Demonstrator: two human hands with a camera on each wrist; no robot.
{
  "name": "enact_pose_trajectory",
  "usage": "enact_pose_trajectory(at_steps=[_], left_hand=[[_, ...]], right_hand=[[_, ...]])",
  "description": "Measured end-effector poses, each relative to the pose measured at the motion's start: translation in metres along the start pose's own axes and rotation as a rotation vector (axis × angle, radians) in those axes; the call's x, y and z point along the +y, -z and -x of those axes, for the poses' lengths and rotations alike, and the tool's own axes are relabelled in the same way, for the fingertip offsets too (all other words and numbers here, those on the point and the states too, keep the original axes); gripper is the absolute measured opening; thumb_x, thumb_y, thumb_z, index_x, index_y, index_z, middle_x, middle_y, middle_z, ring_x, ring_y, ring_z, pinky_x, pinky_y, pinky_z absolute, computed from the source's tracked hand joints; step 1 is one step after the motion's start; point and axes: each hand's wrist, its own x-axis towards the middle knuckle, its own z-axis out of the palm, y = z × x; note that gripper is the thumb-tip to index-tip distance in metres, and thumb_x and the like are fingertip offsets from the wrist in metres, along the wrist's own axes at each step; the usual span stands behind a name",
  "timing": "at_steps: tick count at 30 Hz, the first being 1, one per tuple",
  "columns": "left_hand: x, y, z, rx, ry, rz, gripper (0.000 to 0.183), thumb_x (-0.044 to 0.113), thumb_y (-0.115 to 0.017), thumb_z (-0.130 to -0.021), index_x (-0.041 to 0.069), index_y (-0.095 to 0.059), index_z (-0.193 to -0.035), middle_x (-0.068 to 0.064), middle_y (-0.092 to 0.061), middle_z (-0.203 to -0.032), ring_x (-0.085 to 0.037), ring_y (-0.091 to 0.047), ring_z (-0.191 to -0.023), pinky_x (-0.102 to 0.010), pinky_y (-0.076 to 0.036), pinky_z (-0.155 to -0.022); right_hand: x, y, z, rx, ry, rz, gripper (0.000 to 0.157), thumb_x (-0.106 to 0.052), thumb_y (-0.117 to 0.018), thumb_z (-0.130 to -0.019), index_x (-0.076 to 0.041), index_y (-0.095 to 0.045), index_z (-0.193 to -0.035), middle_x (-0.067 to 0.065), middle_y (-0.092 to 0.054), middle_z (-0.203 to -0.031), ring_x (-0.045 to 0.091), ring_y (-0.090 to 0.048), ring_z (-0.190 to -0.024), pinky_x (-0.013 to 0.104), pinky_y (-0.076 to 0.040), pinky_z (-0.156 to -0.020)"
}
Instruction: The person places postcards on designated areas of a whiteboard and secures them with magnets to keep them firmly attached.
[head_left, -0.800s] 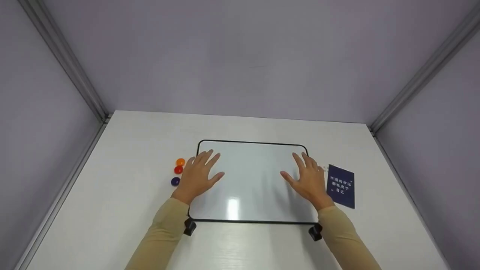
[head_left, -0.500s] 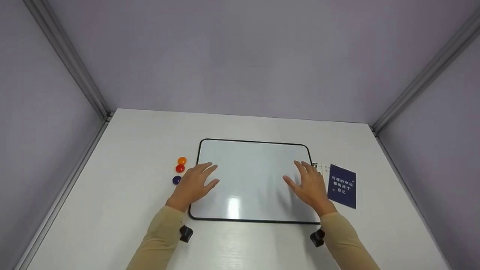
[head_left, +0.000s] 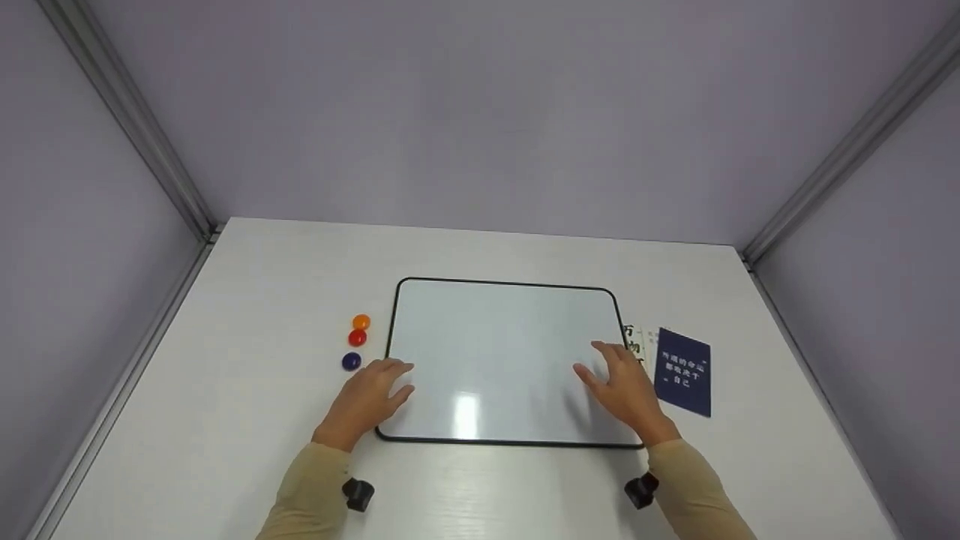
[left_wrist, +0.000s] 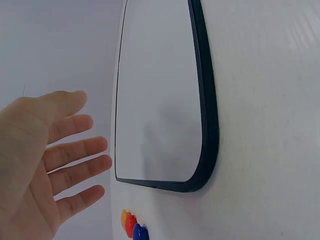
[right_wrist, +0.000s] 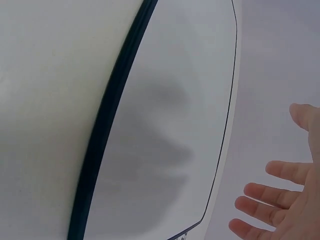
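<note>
A whiteboard (head_left: 495,345) with a thin black frame lies flat on the white table. Over its lower left edge hovers my left hand (head_left: 367,394), fingers spread and holding nothing. My right hand (head_left: 626,386) hangs above the board's right edge, fingers apart and likewise holding nothing. In the left wrist view the left hand (left_wrist: 50,160) stands off from the board (left_wrist: 160,100). The right wrist view has the right hand (right_wrist: 285,195) raised, with a soft hand shadow on the board's surface (right_wrist: 200,65).
Left of the board sit an orange (head_left: 361,322), a red (head_left: 358,337) and a dark blue magnet (head_left: 352,361). To the right lie a navy card (head_left: 682,373) with white writing and a white card (head_left: 636,343) with black characters, partly hidden. Walls enclose the table's back and sides.
Both hands have drawn back toward the body, the left farther and also leftward. More of the white card beside the board's right edge has come into view.
</note>
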Motion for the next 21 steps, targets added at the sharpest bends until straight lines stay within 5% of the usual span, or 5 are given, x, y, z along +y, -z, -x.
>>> enact_pose_trajectory(at_steps=[8,21], left_hand=[[-0.009,-0.007,0.016,-0.008,-0.127,-0.094,0.039,0.025,-0.069,-0.088,0.009,-0.064,-0.123,-0.01,-0.062,-0.132,-0.029,-0.059,-0.124,-0.044,-0.049,-0.105],[-0.016,-0.017,0.026,-0.137,-0.305,-0.201,0.052,0.036,-0.064,-0.09,0.013,-0.054,-0.136,-0.012,-0.048,-0.149,-0.032,-0.046,-0.138,-0.048,-0.043,-0.112]], right_hand=[[0.011,0.005,0.012,-0.015,-0.045,-0.057,0.06,-0.044,-0.059,-0.093,0.001,-0.053,-0.132,0.027,-0.053,-0.137,0.046,-0.048,-0.13,0.059,-0.042,-0.106],[0.04,0.013,0.021,-0.091,-0.115,-0.115,0.056,-0.035,-0.056,-0.097,0.004,-0.049,-0.136,0.027,-0.051,-0.138,0.044,-0.048,-0.129,0.058,-0.041,-0.107]])
